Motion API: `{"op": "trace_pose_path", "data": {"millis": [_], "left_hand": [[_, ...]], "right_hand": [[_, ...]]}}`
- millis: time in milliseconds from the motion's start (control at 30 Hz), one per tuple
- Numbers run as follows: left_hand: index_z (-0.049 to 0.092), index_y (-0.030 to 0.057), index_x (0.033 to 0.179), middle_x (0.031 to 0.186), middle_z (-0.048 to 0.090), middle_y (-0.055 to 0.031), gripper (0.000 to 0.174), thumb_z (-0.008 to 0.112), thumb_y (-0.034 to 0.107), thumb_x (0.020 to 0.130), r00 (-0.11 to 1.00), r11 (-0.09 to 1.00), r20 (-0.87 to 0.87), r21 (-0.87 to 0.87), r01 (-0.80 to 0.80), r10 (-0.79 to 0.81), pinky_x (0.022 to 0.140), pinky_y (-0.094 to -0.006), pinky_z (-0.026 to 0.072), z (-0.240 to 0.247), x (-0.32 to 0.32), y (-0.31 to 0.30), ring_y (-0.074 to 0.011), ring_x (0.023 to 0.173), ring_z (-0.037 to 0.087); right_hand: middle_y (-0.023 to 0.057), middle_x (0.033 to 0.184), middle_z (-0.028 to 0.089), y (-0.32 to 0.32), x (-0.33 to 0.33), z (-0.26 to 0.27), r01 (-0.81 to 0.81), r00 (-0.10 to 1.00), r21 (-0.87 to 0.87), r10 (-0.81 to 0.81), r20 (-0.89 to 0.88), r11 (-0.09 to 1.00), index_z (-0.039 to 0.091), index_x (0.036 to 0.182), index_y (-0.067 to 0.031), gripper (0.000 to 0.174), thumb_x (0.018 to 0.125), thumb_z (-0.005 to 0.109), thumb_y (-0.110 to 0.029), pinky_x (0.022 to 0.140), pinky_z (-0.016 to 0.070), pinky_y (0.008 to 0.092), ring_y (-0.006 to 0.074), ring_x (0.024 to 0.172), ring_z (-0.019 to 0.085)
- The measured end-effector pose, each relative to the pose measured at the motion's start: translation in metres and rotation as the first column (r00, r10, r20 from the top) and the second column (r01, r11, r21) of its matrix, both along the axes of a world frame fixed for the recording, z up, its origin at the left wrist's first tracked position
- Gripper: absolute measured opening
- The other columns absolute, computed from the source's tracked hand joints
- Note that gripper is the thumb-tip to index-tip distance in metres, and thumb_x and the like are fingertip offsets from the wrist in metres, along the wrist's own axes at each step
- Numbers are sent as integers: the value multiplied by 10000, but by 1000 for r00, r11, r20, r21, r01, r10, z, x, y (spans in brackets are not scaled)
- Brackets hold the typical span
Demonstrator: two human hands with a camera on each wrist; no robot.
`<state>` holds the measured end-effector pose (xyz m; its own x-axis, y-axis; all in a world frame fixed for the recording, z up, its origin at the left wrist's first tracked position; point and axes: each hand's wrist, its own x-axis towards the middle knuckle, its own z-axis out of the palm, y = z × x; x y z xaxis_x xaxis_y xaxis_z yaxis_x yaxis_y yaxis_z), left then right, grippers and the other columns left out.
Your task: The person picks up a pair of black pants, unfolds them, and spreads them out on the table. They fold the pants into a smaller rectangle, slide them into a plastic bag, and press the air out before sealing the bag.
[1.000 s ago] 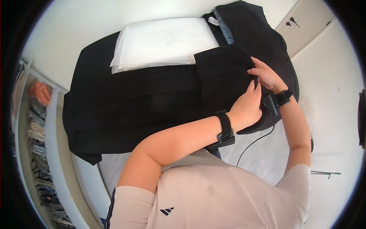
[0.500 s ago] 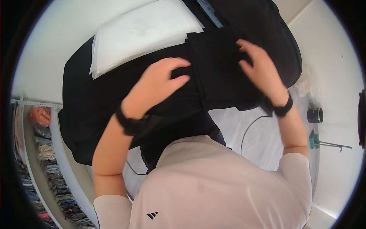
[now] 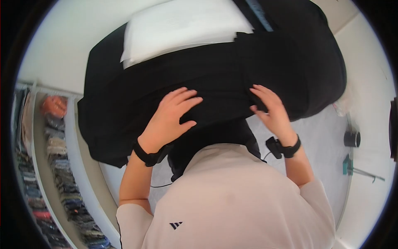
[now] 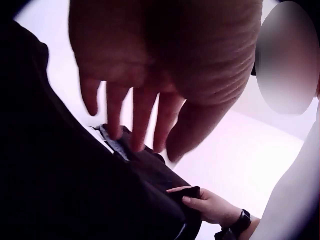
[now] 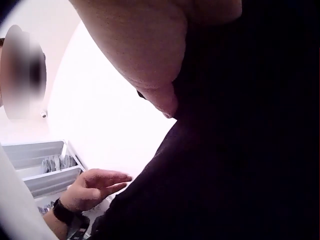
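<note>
Black cloth [image 3: 124, 99] covers most of the surface before me, with a folded section [image 3: 273, 58] on its right. My right hand [image 3: 273, 114] is at the left edge of this fold near the front. In the left wrist view, a piece of the cloth lies between its thumb [image 4: 187, 200] and fingers; the right wrist view hides most of the fingers. My left hand [image 3: 170, 118] hovers close over the cloth's front part, fingers stretched and spread, holding nothing. In the left wrist view its palm [image 4: 160, 45] faces the camera.
White translucent sheets [image 3: 182, 20] lie at the back of the cloth, with a blue denim-like strip [image 3: 260, 15] to their right. Shelves [image 3: 58, 166] with stacked packed items stand on the left. A dark cylinder [image 3: 351, 139] and a green-handled tool [image 3: 348, 165] are at the right wall.
My hands were together at the cloth's right end, then parted. The left hand moved left; the right came left and nearer to me, onto the fold's edge. The head view shifted.
</note>
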<state>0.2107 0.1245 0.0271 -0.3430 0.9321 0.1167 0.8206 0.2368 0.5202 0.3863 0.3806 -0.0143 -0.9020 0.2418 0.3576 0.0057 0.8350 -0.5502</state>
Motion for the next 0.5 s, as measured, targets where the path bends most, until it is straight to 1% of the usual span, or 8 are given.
{"op": "trace_pose_path", "data": {"millis": [33, 133, 167, 267, 333, 400, 433, 500], "left_hand": [[628, 68, 1123, 1243, 569, -107, 419, 680, 2, 713, 996, 991, 60, 125, 53, -60, 1011, -393, 386, -1, -1, -8, -306, 1226, 472], [659, 41, 992, 1131, 626, -97, 298, 618, -54, 712, 998, 971, 60, 237, -43, 30, 942, -373, 441, -14, -5, -41, -294, 1122, 551], [658, 21, 911, 1044, 648, -95, 244, 567, -87, 711, 983, 935, -7, 310, -171, 182, 892, -358, 466, -10, -3, -47, -288, 1033, 590], [620, 28, 1071, 1062, 616, -118, 327, 614, -7, 745, 825, 809, -104, 299, -507, 555, 923, -375, 436, -13, -15, -69, -308, 1023, 556], [593, 34, 1134, 1080, 604, -129, 375, 669, 71, 769, 824, 806, -39, 240, -541, 565, 953, -372, 408, -25, -27, -78, -303, 1047, 542], [603, 36, 1106, 1074, 610, -111, 341, 691, 137, 792, 843, 836, 208, 145, -528, 496, 929, -369, 412, -30, -37, -78, -285, 1052, 540], [603, 26, 1060, 983, 619, -129, 273, 663, 157, 828, 912, 903, 5, 140, -407, 410, 829, -360, 451, -30, -45, -77, -299, 944, 571], [594, 14, 1013, 929, 612, -145, 226, 632, 169, 853, 862, 859, 99, 84, -505, 497, 776, -371, 458, -29, -49, -71, -323, 887, 573]], "right_hand": [[143, 1218, 586, 3, -1, 1, 0, 1000, -38, 0, -1, 999, 603, 1147, -48, 424, 735, 704, -42, 986, 413, 385, 315, 1170, 525], [123, 1177, 615, 7, -4, -2, 21, 1000, -96, -21, 7, 995, 631, 1080, -41, 330, 756, 670, 6, 971, 427, 373, 301, 1147, 546], [108, 1142, 633, 8, -6, -3, 33, 999, -62, -34, -12, 998, 633, 1063, -43, 296, 773, 661, 6, 937, 448, 360, 293, 1106, 573], [105, 1102, 646, 8, -10, -4, 124, 992, -142, -124, 8, 982, 634, 1056, -46, 273, 788, 656, 1, 891, 471, 342, 290, 1050, 600], [116, 1050, 657, 7, -12, -2, 138, 990, -115, -138, 2, 984, 629, 1061, -45, 255, 808, 647, -16, 856, 486, 338, 300, 996, 620], [134, 982, 663, 7, -14, 0, 190, 981, -52, -188, 35, 980, 618, 1055, -28, 223, 834, 643, -46, 788, 493, 314, 272, 886, 642], [134, 982, 663, 8, -15, 3, 189, 982, -51, -188, 35, 981, 618, 1055, -28, 223, 834, 643, -46, 788, 493, 314, 272, 886, 642], [146, 890, 651, 11, -15, 9, 373, 928, -116, -371, 39, 921, 600, 1033, -10, 192, 860, 642, -82, 705, 481, 283, 224, 762, 622]]}}
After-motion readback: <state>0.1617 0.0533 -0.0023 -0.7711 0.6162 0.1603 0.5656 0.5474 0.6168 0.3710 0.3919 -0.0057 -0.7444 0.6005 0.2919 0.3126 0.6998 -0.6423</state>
